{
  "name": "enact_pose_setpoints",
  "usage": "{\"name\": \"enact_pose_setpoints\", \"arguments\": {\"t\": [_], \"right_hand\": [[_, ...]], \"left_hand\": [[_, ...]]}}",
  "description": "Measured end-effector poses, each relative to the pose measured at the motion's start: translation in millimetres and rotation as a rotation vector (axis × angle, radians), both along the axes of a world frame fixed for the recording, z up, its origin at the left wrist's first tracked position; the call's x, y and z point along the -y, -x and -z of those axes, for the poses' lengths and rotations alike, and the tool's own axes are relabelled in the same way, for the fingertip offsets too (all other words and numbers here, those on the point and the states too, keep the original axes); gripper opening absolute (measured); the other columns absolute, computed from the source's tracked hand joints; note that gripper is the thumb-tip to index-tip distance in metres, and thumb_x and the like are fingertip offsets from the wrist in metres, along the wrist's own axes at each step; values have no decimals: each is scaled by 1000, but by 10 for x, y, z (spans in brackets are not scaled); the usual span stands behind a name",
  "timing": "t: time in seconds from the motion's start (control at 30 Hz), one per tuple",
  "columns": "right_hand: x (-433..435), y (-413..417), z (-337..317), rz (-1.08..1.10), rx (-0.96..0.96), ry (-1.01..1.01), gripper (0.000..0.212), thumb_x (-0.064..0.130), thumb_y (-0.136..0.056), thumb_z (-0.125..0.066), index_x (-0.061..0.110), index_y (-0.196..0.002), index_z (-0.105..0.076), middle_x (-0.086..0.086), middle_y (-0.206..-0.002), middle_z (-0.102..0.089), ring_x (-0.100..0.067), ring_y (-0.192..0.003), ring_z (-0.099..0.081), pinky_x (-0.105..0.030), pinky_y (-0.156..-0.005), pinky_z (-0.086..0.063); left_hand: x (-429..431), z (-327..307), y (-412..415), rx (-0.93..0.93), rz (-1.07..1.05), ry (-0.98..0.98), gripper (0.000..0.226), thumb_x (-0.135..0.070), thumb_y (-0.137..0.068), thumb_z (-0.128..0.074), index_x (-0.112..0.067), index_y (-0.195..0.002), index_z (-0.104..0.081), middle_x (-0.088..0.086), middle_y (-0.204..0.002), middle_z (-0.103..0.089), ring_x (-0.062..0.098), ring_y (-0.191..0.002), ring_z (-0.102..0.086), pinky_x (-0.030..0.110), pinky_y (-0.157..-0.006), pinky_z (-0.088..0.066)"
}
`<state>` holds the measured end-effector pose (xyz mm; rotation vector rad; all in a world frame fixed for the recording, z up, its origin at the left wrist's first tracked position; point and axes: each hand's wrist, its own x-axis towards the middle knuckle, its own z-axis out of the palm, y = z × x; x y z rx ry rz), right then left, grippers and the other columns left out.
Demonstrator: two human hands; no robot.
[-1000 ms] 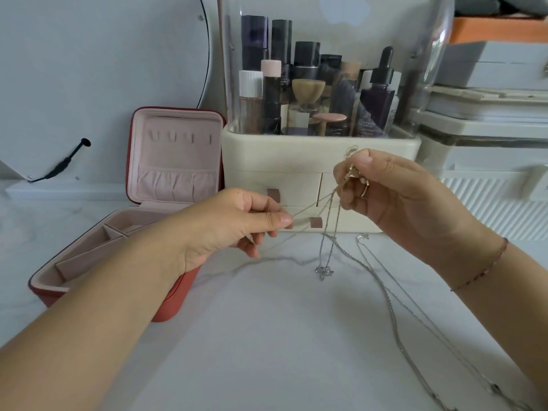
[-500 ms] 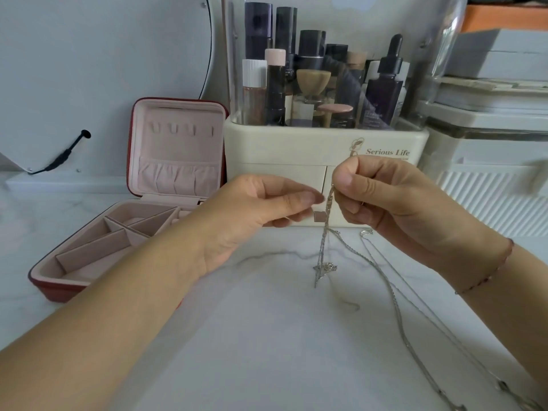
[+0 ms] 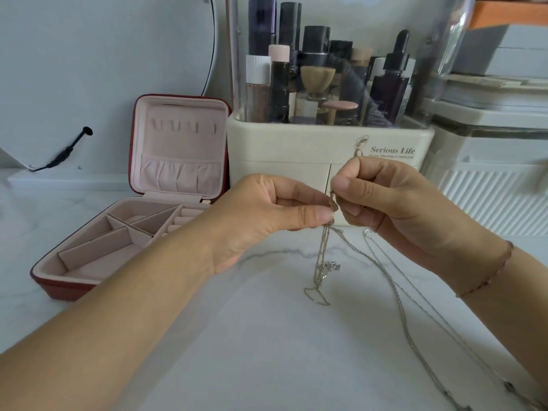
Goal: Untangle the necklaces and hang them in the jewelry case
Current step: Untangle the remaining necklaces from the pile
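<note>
Hands are meeting above the middle of the white marble tabletop (image 3: 267,345) in the head view. The left hand (image 3: 267,215) is reaching in from the lower left, its thumb and curled fingers (image 3: 314,216) pinching a thin silver chain necklace (image 3: 321,259) near its top. The right hand (image 3: 394,209), coming in from the right, is pinching the same bunch of chain just above, thumb and forefinger closing on it and the other fingers curling underneath. The two pinches are sitting almost against each other.

From there the necklace is hanging straight down in several close strands, its long axis running vertical. A small silver pendant (image 3: 333,266) is dangling partway down, and I cannot tell whether the lowest loop is touching the tabletop.

A second, longer silver chain (image 3: 397,295) is lying on the tabletop, running from under the right hand diagonally towards the lower right corner.

A red square jewelry case with pale pink lining (image 3: 184,149) is standing open on the left, well apart from the chains. Its lid is standing upright, showing a row of small hooks and a gathered pocket, and its divided base is lying flat. A cream plastic cosmetics organiser (image 3: 281,143) filled with bottles is standing behind the hands. A thin beaded bracelet (image 3: 489,280) is circling the right wrist.
</note>
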<state>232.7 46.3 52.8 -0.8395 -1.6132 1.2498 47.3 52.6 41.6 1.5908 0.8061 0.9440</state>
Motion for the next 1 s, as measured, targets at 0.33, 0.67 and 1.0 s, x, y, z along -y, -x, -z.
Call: {"name": "enact_pose_setpoints", "arguments": {"t": [0.33,0.67,1.0], "right_hand": [[-21,-8,25,-1,4,-10,19,23,-75,-73,12,-70,-58,3,-56,-49,-6,-49,-43,-15,-50,-35],[-46,-25,32,19,-44,-1,22,24,-78,-75,13,-70,-59,1,-61,-53,-10,-56,-44,-17,-55,-40],[-117,-153,-110,66,-385,148,24,26,-86,-51,16,-69,-64,-5,-77,-66,-16,-66,-63,-26,-65,-55]], "left_hand": [[-5,-3,-1,-45,-63,-49,16,-2,-84,-64,-16,-80,-70,-4,-69,-71,4,-68,-64,13,-69,-49],[-63,39,10,-138,-175,-100,5,-14,-72,-67,-19,-73,-68,-2,-74,-70,5,-71,-61,18,-76,-47],[-158,-18,137,45,-107,59,16,-16,-64,-47,-22,-53,-57,3,-73,-66,15,-70,-61,28,-69,-48]]}}
